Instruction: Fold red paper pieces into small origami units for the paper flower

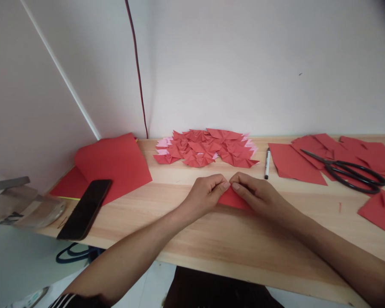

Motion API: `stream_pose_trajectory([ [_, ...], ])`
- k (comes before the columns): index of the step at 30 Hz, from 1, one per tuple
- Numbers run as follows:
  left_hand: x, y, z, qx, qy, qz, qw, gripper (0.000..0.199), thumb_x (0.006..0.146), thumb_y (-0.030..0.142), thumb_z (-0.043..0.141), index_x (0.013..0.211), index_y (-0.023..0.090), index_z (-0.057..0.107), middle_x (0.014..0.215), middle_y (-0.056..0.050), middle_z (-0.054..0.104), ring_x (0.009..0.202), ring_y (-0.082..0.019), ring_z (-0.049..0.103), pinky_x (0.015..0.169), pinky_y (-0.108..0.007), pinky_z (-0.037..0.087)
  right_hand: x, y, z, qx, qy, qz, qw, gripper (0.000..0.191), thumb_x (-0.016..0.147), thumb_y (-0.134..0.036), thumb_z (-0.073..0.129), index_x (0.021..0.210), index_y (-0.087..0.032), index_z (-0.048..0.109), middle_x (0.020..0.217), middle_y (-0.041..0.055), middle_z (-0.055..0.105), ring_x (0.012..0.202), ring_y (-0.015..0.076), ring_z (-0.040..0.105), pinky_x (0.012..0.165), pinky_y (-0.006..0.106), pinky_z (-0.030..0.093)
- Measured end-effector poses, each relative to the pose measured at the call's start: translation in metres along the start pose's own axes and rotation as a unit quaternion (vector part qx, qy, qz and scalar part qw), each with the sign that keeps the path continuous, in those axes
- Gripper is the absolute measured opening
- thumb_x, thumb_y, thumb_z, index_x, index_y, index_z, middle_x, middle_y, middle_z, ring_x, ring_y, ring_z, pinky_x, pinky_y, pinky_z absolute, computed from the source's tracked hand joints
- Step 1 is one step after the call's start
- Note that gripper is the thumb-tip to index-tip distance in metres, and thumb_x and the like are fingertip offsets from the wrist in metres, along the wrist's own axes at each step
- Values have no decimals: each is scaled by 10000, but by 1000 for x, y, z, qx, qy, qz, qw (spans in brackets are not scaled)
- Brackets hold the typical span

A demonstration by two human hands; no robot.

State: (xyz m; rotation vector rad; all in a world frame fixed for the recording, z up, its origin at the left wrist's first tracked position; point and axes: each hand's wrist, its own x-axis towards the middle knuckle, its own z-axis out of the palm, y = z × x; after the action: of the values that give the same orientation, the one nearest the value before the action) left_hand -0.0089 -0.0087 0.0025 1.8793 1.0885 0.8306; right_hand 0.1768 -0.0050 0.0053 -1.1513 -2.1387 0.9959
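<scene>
Between my two hands is a piece of red paper (pixel 233 200), partly covered by my fingers. My left hand (pixel 210 190) pinches its upper edge from the left, thumb against the bent fingers. Close beside it, almost touching, my right hand (pixel 251 190) pinches the same paper from the right. Just behind my hands lies a heap of folded red and pink paper pieces (pixel 203 149). To the right of the heap is a white marker (pixel 267 164) with a dark cap.
Black-handled scissors (pixel 352 171) rest on cut red paper pieces (pixel 298 164) at the right. On the left, a dark phone (pixel 85 209) overlaps large red sheets (pixel 115 162), beside a clear plastic container (pixel 32 207). A cable (pixel 137 64) hangs down the wall behind the wooden table (pixel 192 235).
</scene>
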Motion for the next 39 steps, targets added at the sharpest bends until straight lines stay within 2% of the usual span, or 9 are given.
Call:
stream_pose_trajectory([
  [7, 1, 2, 0, 16, -13, 7, 1000, 299, 909, 346, 407, 666, 172, 394, 600, 46, 339, 588, -93, 337, 562, -230, 266, 0, 0, 2, -23, 14, 1, 1000, 265, 950, -377, 354, 802, -210, 496, 711, -15, 516, 657, 138, 474, 612, 263, 373],
  [14, 0, 0, -4, 6, 3, -11, 1000, 260, 898, 320, 422, 684, 173, 431, 595, 47, 372, 589, -97, 367, 565, -222, 285, 2, 2, -7, -43, 105, 44, 993, 249, 922, -348, 393, 728, -217, 478, 660, -19, 485, 625, 143, 457, 589, 264, 364],
  [18, -1, -4, -5, 21, 22, -18, 999, 263, 889, 324, 443, 677, 169, 456, 594, 46, 394, 586, -95, 375, 568, -220, 284, 3, 6, -7, -29, 97, 38, 994, 255, 933, -381, 382, 752, -226, 471, 687, -14, 497, 660, 157, 478, 619, 272, 384],
  [23, 0, -8, -3, 16, 21, -43, 999, 287, 874, 370, 475, 670, 167, 478, 577, 48, 394, 567, -92, 369, 540, -217, 272, 3, 8, -6, -37, 100, 32, 994, 273, 933, -401, 386, 748, -225, 484, 707, -5, 526, 678, 167, 492, 635, 282, 387],
  [31, 0, -6, -3, 14, 56, -66, 996, 431, 831, 476, 533, 575, 159, 393, 536, 55, 333, 530, -75, 314, 498, -214, 228, 1, 6, -6, -68, 127, 54, 988, 301, 934, -411, 385, 719, -221, 478, 672, -6, 525, 642, 157, 496, 600, 275, 375],
  [34, 0, -4, -5, -3, 40, -50, 998, 403, 847, 443, 517, 588, 159, 394, 547, 56, 341, 537, -74, 323, 513, -206, 247, 2, 7, -7, -70, 144, 53, 986, 309, 924, -409, 402, 692, -218, 475, 641, -12, 518, 613, 149, 489, 575, 266, 368],
  [39, 0, -3, -8, -33, -24, -46, 998, 262, 884, 346, 442, 694, 167, 466, 567, 55, 434, 525, -81, 388, 530, -201, 294, 3, 9, -8, -80, 172, 43, 981, 326, 915, -408, 419, 653, -215, 440, 596, -25, 467, 569, 134, 449, 538, 257, 346],
])
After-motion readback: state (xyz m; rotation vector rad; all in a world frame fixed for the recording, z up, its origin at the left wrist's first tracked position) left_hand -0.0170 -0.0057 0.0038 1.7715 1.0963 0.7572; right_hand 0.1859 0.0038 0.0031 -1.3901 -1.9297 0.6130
